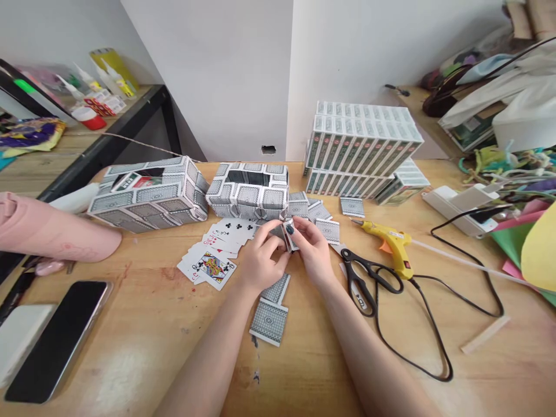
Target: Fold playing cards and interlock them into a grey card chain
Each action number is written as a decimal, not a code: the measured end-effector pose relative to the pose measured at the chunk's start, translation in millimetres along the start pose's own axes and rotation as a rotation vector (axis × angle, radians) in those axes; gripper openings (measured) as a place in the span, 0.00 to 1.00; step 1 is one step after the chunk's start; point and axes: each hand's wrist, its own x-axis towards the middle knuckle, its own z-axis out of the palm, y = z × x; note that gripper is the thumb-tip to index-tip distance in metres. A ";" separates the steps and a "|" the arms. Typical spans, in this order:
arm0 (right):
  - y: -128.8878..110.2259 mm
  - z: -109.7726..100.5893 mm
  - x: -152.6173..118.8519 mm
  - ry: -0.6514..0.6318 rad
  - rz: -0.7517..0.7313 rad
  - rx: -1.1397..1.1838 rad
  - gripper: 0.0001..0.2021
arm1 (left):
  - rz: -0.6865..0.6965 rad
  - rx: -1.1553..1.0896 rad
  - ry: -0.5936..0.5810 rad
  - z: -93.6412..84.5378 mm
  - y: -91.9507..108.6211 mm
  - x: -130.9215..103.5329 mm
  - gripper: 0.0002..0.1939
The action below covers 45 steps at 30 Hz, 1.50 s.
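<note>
- Left hand (260, 260) and right hand (310, 249) meet over the light wooden bench (143, 330), fingers pinching a small folded piece of grey-patterned playing card (287, 236) between them (its exact shape is hidden).
- Just behind stands a box covered in card backs (248, 197).
- Face-up cards (217, 255) fan out left of the hands.
- Black scissors (362, 278) and a yellow glue gun (391, 246) lie to the right.

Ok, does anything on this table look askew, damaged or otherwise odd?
Mildly. The left card-covered box sits tilted, its top sagging inward, unlike the squarer box beside it. Face-up cards are fanned loosely, and the scissors lie open beside the glue gun. Both hands pinch a small folded card piece.
</note>
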 end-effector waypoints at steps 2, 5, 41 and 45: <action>0.1 0.5 -0.2 -0.001 -0.004 -0.009 0.20 | 0.024 0.031 -0.008 0.3 0.3 -0.5 0.03; 0.0 1.0 -0.3 -0.008 -0.016 -0.025 0.20 | 0.041 0.049 -0.016 0.7 1.8 -0.6 0.03; 1.9 4.7 -5.4 -0.138 0.162 0.301 0.19 | 0.075 -0.066 -0.006 0.1 10.2 -0.1 0.05; 3.9 2.0 -3.7 -0.096 0.103 0.270 0.20 | 0.020 -0.297 -0.052 -5.7 10.8 0.8 0.01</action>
